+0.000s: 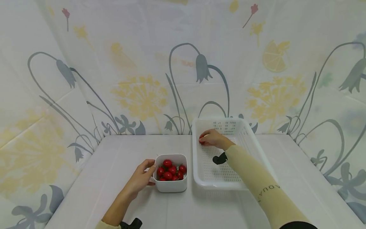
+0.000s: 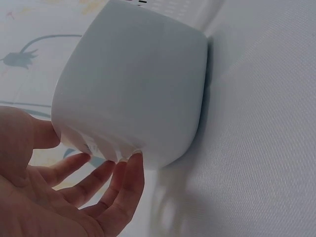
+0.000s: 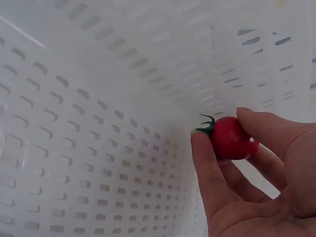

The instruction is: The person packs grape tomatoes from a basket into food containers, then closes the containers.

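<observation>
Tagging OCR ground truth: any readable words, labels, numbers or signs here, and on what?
"AQUA": dark letters along the right sleeve, head view; the print may run on beyond what shows.
No other text: none on the bowl, the basket, the table or the flowered backdrop.
Wrist views show no lettering.

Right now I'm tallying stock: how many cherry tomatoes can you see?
About 8: seven show in the white bowl, one cherry tomato is pinched by the right hand inside the basket. Others may lie hidden underneath.
</observation>
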The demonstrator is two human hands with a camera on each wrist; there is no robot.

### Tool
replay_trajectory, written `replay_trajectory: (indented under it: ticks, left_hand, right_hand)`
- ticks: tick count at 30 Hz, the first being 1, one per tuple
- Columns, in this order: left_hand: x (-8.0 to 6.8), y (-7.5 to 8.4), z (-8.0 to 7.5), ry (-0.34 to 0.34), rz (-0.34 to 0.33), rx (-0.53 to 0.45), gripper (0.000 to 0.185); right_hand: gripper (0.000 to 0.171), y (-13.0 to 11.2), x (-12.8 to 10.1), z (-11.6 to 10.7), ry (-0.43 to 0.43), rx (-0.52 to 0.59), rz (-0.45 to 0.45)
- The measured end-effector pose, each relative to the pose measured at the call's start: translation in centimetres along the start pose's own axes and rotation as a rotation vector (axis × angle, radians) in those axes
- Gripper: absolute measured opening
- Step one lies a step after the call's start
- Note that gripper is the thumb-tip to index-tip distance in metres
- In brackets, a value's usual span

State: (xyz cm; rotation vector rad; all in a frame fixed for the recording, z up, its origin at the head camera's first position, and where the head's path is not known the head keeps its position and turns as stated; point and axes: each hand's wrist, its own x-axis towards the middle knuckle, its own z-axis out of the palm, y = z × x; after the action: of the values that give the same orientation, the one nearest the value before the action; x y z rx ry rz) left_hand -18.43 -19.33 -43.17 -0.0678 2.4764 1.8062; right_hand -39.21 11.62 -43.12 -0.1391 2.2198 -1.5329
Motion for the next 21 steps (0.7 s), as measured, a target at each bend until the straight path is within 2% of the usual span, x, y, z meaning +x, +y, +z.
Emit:
replay_trajectory:
  ticks: [6,16,21]
  left_hand:
    - [0.0,0.0,0.2,-0.005,0.005,-0.005,0.032]
    - [-0.1,0.1,0.1,0.003,0.002,-0.006,0.031]
    - [0.0,-0.1,0.0,-0.009,0.002,-0.006,0.033]
  right_hand:
    - [0.031,-0.4,-1.1,-0.3,-0.026,0.008,-0.027]
    - [0.04,-1.9,-3.5,-1.0,-0.063,-0.001,-0.149]
    - [0.038,-2.6,-4.9,-1.4,-0.064,-0.024,-0.196]
